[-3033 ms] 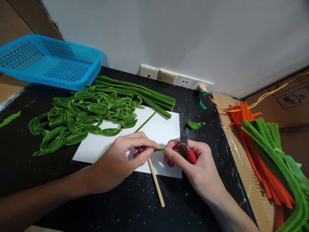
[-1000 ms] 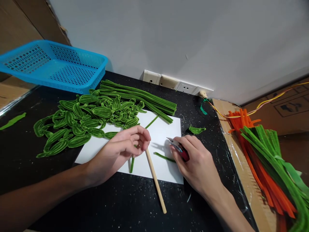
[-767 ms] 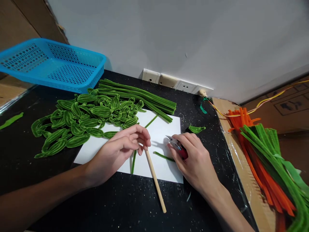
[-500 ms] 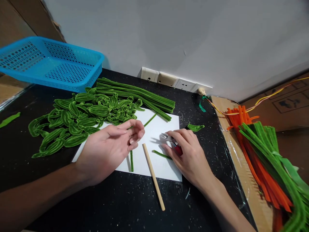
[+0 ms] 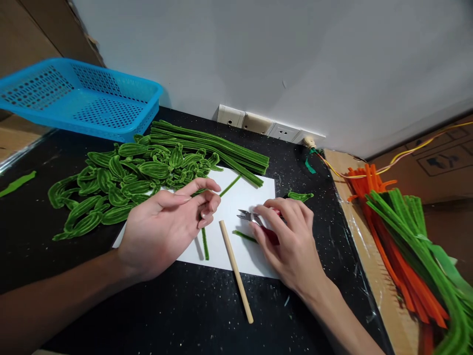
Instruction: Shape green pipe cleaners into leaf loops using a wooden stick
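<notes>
My left hand [image 5: 166,222] is palm up above the white paper, fingers curled. A green pipe cleaner [image 5: 205,245] hangs from its fingertips, its upper part hidden by the fingers. My right hand [image 5: 291,236] is palm down at the paper's right side, loosely wrapped round red-handled pliers [image 5: 254,217]. Their metal jaws point left, slightly apart; the fingers cover much of the handles. Just below the jaws lies a short green pipe cleaner piece [image 5: 244,235], partly under the right hand. Between both hands a wooden stick [image 5: 236,271] rests across the paper's front edge.
Looped green leaf shapes [image 5: 121,180] are heaped on the left, before a bundle of green pipe cleaners [image 5: 214,145]. A blue basket [image 5: 111,130] stands behind. One leaf [image 5: 300,196] lies right of the paper [image 5: 254,192]. Orange strips [image 5: 402,266] and green strips [image 5: 424,246] lie far right.
Both hands have parted from the green piece they held together; it now lies on the paper. The right hand turned palm down with the pliers, whose jaws swung to the left. The left hand shifted left.
</notes>
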Available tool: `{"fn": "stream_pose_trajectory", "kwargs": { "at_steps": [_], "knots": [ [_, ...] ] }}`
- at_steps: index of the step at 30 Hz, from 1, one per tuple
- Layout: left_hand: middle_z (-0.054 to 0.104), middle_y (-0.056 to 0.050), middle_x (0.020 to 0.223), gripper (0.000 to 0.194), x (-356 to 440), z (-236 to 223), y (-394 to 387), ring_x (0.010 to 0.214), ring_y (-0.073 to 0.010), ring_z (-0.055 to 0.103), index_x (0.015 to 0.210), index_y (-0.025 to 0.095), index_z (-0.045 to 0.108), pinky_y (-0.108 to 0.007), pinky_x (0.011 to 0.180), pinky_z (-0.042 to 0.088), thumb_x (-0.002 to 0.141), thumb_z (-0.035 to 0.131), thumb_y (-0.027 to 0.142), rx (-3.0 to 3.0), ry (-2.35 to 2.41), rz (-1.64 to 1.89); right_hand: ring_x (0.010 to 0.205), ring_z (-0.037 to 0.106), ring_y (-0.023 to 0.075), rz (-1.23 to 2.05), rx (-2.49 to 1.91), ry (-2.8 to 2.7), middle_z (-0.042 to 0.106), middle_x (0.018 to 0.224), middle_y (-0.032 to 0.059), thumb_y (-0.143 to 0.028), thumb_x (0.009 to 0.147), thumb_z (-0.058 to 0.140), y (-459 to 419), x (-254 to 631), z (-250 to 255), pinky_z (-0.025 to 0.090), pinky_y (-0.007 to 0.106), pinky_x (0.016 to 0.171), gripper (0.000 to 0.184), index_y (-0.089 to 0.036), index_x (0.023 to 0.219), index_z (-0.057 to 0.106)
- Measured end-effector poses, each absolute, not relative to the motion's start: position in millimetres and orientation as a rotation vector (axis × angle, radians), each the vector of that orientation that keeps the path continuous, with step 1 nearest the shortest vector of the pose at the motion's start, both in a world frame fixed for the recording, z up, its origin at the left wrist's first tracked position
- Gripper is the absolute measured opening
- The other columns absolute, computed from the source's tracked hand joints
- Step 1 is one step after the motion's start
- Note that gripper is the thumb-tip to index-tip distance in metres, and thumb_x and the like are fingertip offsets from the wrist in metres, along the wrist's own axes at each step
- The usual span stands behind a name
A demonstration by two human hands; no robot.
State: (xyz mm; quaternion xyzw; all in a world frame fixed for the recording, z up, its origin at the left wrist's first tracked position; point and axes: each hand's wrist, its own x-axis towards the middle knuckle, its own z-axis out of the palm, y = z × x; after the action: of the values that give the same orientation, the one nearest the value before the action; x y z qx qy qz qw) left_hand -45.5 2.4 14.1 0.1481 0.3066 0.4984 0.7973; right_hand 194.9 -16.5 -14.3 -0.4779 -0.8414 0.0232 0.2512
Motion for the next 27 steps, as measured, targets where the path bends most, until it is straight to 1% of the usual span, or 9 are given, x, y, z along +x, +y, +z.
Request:
{"fn": "stream_pose_trajectory", "kwargs": {
  "at_steps": [2, 5, 6, 10, 14, 18, 23, 25, 27],
  "knots": [
    [0.054, -0.012, 0.093, 0.043, -43.7, 14.3, 1.9, 0.082, -0.0211, 0.056, 0.115, 0.009, 0.066, -0.032, 0.075, 0.057, 0.075, 0.057, 0.022, 0.288, 0.616, 1.08, 0.103, 0.061, 0.0281, 0.059, -1.179, -2.284, 0.069, 0.106, 0.0098, -0.03, 0.1, 0.063, -25.3, 187.5, -8.1, 0.036, 0.048, 0.097, 0.018, -0.018, 0.113, 0.066],
    [0.053, -0.012, 0.094, 0.056, -39.6, 15.6, 0.9, 0.081, -0.0209, 0.056, 0.128, 0.01, 0.061, -0.031, 0.074, 0.057, 0.074, 0.055, 0.024, 0.196, 0.583, 1.106, 0.1, 0.061, 0.0283, 0.188, -1.046, -2.3, 0.071, 0.101, 0.0084, -0.044, 0.097, 0.068, -38.2, 172.7, -3.7, 0.035, 0.045, 0.093, 0.032, -0.016, 0.113, 0.067],
    [0.053, -0.012, 0.094, 0.059, -38.4, 15.9, 0.5, 0.08, -0.0208, 0.056, 0.131, 0.01, 0.06, -0.031, 0.073, 0.057, 0.074, 0.054, 0.024, 0.169, 0.581, 1.114, 0.098, 0.06, 0.0273, 0.232, -1.042, -2.31, 0.071, 0.1, 0.0083, -0.045, 0.098, 0.067, -41.3, 168.1, -3.9, 0.035, 0.043, 0.09, 0.032, -0.016, 0.112, 0.067],
    [0.05, -0.009, 0.09, 0.068, -37.1, 15.1, -1.0, 0.077, -0.0197, 0.054, 0.139, 0.01, 0.056, -0.031, 0.073, 0.057, 0.072, 0.055, 0.025, 0.118, 0.553, 1.074, 0.091, 0.057, 0.0223, 0.409, -1.079, -2.304, 0.07, 0.095, 0.0055, -0.025, 0.103, 0.058, -46.6, 156.3, -8.0, 0.034, 0.039, 0.085, 0.013, -0.017, 0.103, 0.068],
    [0.047, -0.008, 0.088, 0.074, -40.2, 15.1, -0.2, 0.075, -0.0189, 0.053, 0.141, 0.011, 0.055, -0.03, 0.072, 0.056, 0.068, 0.057, 0.022, 0.101, 0.528, 1.06, 0.088, 0.054, 0.0203, 0.587, -1.074, -2.294, 0.069, 0.093, 0.0031, -0.023, 0.103, 0.059, -47.1, 153.5, -10.2, 0.032, 0.039, 0.086, 0.01, -0.018, 0.098, 0.067],
    [0.046, -0.008, 0.088, 0.068, -42.4, 19.5, 1.6, 0.075, -0.0192, 0.052, 0.133, 0.012, 0.061, -0.031, 0.073, 0.056, 0.066, 0.057, 0.021, 0.123, 0.523, 1.062, 0.084, 0.053, 0.0184, 0.578, -1.039, -2.242, 0.065, 0.085, 0.002, -0.014, 0.103, 0.054, -45.8, 154.1, -8.2, 0.032, 0.038, 0.082, 0.016, -0.017, 0.091, 0.064],
    [0.051, -0.008, 0.091, 0.05, -42.3, 12.7, 3.5, 0.083, -0.0195, 0.054, 0.115, 0.014, 0.068, -0.028, 0.078, 0.054, 0.066, 0.061, 0.019, 0.329, 0.593, 1.019, 0.077, 0.053, 0.0166, 0.584, -1.061, -2.074, 0.062, 0.079, 0.0007, -0.011, 0.1, 0.052, -41.4, 159.6, -2.9, 0.034, 0.037, 0.078, 0.018, -0.018, 0.085, 0.058],
    [0.057, -0.008, 0.098, 0.044, -42.4, 5.0, 3.9, 0.094, -0.0203, 0.057, 0.114, 0.017, 0.069, -0.026, 0.084, 0.053, 0.071, 0.064, 0.017, 0.567, 0.679, 0.979, 0.076, 0.053, 0.017, 0.574, -1.04, -2.037, 0.063, 0.079, 0.001, -0.011, 0.099, 0.053, -39.0, 163.3, -0.8, 0.036, 0.036, 0.076, 0.017, -0.019, 0.084, 0.058],
    [0.063, -0.007, 0.11, 0.037, -43.3, -1.2, 3.9, 0.106, -0.021, 0.058, 0.119, 0.023, 0.069, -0.026, 0.092, 0.05, 0.082, 0.067, 0.018, 0.932, 0.772, 0.886, 0.076, 0.054, 0.0173, 0.56, -1.007, -2.02, 0.064, 0.078, 0.0012, -0.01, 0.097, 0.055, -36.2, 167.6, 1.6, 0.038, 0.036, 0.074, 0.017, -0.019, 0.084, 0.059]
  ]
}}
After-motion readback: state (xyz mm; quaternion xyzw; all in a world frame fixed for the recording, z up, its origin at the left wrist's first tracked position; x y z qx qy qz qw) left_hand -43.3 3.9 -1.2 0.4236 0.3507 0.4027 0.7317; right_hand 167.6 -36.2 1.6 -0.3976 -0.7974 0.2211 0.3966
